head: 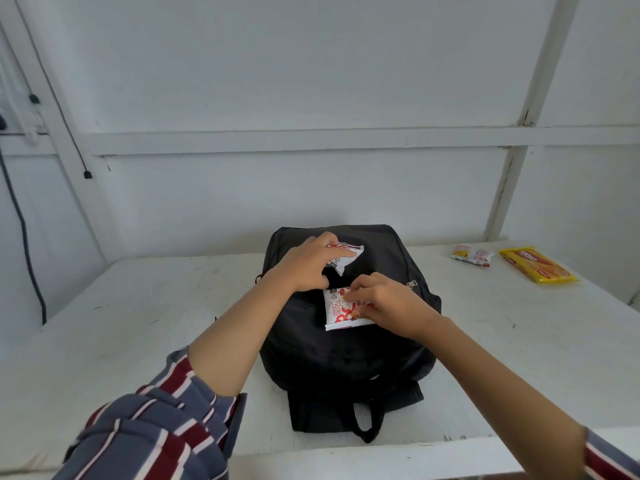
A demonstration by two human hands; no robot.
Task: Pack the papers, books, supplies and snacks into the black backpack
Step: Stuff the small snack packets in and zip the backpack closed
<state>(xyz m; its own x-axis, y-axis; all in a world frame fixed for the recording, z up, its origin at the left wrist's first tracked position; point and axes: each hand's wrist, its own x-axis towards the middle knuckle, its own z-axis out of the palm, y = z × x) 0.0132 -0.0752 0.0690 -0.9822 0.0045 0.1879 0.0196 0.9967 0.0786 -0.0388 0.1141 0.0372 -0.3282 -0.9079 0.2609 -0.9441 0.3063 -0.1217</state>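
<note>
The black backpack (pixel 346 358) lies flat in the middle of the white table, its handle toward me. My left hand (pixel 304 265) grips a white-and-red snack packet (pixel 346 256) over the upper part of the bag. My right hand (pixel 384 303) pinches a second white-and-red snack packet (pixel 341 311) that lies on the bag's front, at the dark pocket opening between my hands. On the table at the far right lie a small white-and-red snack packet (pixel 472 255) and a yellow biscuit pack (pixel 536 265).
The white table (pixel 138 323) runs up to a white panelled wall. Dark cables (pixel 24 237) hang along the wall at the far left. The table's front edge is just below the backpack's handle (pixel 363 422).
</note>
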